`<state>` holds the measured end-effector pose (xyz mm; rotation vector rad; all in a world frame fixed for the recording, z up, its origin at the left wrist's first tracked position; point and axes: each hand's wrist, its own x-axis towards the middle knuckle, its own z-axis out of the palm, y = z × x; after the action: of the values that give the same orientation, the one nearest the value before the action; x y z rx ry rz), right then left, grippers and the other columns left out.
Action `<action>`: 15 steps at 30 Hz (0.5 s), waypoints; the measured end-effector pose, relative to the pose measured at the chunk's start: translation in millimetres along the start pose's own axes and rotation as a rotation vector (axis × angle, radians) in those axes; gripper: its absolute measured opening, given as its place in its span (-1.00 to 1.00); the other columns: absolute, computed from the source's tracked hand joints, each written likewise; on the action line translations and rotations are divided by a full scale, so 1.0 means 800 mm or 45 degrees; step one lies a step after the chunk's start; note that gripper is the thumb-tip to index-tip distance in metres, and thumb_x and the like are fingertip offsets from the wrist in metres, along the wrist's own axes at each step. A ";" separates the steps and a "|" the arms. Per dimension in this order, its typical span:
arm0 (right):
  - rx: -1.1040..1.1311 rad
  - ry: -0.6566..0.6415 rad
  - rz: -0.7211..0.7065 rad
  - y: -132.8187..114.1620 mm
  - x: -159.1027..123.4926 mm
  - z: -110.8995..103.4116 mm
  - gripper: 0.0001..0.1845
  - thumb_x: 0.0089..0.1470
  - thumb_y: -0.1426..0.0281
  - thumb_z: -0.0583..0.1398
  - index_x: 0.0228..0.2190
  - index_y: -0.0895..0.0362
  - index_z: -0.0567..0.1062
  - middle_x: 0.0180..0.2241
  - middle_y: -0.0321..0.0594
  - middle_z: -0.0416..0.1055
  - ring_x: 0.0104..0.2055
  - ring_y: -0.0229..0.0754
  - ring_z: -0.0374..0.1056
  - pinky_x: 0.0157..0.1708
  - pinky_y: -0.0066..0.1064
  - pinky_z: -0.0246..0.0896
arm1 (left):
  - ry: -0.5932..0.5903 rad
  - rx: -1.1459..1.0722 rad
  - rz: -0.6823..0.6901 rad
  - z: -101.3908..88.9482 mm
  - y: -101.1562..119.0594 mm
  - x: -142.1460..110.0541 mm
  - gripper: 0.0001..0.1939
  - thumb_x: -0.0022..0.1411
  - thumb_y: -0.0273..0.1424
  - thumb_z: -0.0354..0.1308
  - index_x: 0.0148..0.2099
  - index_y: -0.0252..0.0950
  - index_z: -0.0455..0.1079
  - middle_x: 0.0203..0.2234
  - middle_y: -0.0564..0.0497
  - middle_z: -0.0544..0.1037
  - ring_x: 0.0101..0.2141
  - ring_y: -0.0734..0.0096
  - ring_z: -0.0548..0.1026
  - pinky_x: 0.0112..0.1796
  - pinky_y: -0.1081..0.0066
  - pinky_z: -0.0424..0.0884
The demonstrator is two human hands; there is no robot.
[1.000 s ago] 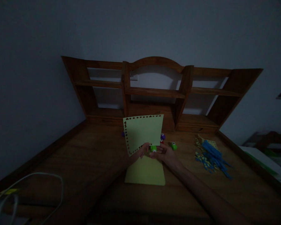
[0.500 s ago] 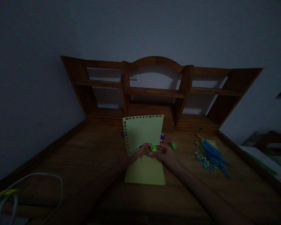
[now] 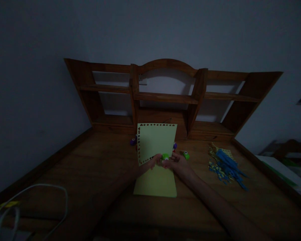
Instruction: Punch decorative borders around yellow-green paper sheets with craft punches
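Note:
Upright in front of me is a pale yellow sheet of paper (image 3: 157, 142) with small punched shapes along its top, left and part of its bottom edge. My left hand (image 3: 154, 161) pinches the sheet at its lower edge. My right hand (image 3: 178, 163) has its fingers closed around a small green craft punch (image 3: 165, 156), which sits at that same lower edge. Whether the paper is inside the punch's slot I cannot tell. Below, more yellow paper (image 3: 155, 182) lies flat on the desk.
Right of my hands stands another green punch (image 3: 186, 155). Purple punches (image 3: 133, 141) and a red one (image 3: 174, 150) are partly hidden behind the sheet. Blue and yellow paper scraps (image 3: 227, 165) lie at right. A white cable (image 3: 65, 194) loops at left; a wooden shelf (image 3: 165, 98) stands behind.
The held sheet has shifted slightly right and sits straighter, uncovering more of the purple punches at left. The green punch has turned and risen a little in my right hand.

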<state>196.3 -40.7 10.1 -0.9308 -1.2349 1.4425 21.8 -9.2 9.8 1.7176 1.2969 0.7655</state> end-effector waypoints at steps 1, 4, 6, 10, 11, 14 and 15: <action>0.005 -0.001 0.001 0.000 0.000 0.000 -0.60 -0.23 0.32 0.42 -0.27 0.17 0.55 -0.37 -0.21 0.53 -0.43 -0.25 0.39 -0.38 -0.43 0.30 | -0.023 -0.009 0.013 0.000 -0.005 0.002 -0.48 0.10 0.07 -0.14 -0.65 -0.24 0.13 -0.77 0.14 0.17 -0.68 0.49 0.18 -0.51 0.42 0.24; 0.045 0.022 0.022 0.002 -0.001 -0.003 -0.64 -0.22 0.30 0.41 -0.32 0.18 0.56 -0.40 -0.22 0.51 -0.46 -0.28 0.34 -0.48 -0.48 0.23 | -0.110 -0.043 0.055 0.000 -0.020 0.009 -0.46 0.13 0.09 -0.15 -0.59 -0.25 0.20 -0.74 0.15 0.19 -0.65 0.49 0.22 -0.49 0.44 0.28; 0.078 0.025 0.047 0.006 0.000 -0.005 -0.67 -0.20 0.28 0.40 -0.35 0.19 0.56 -0.40 -0.22 0.50 -0.46 -0.28 0.34 -0.51 -0.49 0.20 | -0.149 -0.047 0.037 0.001 -0.027 0.011 -0.45 0.13 0.10 -0.15 -0.57 -0.25 0.21 -0.72 0.15 0.20 -0.64 0.49 0.23 -0.49 0.45 0.28; 0.113 -0.023 0.091 0.010 -0.001 -0.008 -0.66 -0.11 0.24 0.36 -0.30 0.19 0.56 -0.32 -0.15 0.52 -0.40 -0.25 0.37 -0.43 -0.46 0.23 | -0.197 -0.077 0.064 0.002 -0.030 0.011 -0.46 0.16 0.09 -0.17 -0.55 -0.24 0.22 -0.71 0.14 0.20 -0.63 0.49 0.22 -0.51 0.46 0.26; 0.115 -0.028 0.095 0.009 -0.001 -0.008 -0.66 -0.11 0.24 0.36 -0.29 0.19 0.56 -0.31 -0.15 0.52 -0.39 -0.25 0.38 -0.43 -0.46 0.23 | -0.214 -0.078 0.082 0.002 -0.030 0.011 -0.47 0.17 0.08 -0.17 -0.54 -0.25 0.23 -0.71 0.15 0.20 -0.64 0.49 0.22 -0.52 0.47 0.25; 0.114 -0.046 0.099 0.005 -0.003 -0.006 -0.67 -0.11 0.24 0.36 -0.30 0.18 0.56 -0.33 -0.17 0.52 -0.41 -0.26 0.37 -0.46 -0.47 0.22 | -0.230 -0.064 0.056 0.002 -0.032 0.012 -0.46 0.19 0.07 -0.19 -0.53 -0.25 0.25 -0.71 0.15 0.20 -0.64 0.49 0.22 -0.52 0.47 0.23; 0.116 -0.060 0.103 0.003 -0.003 -0.005 -0.68 -0.10 0.25 0.35 -0.30 0.18 0.57 -0.33 -0.17 0.51 -0.41 -0.26 0.37 -0.46 -0.48 0.22 | -0.227 -0.061 0.036 0.002 -0.033 0.012 -0.46 0.18 0.07 -0.19 -0.53 -0.25 0.26 -0.71 0.15 0.22 -0.64 0.49 0.23 -0.51 0.47 0.24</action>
<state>200.4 -42.3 6.5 -0.8979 -1.1672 1.5795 13.7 2.8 -14.6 1.7271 1.1268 0.6383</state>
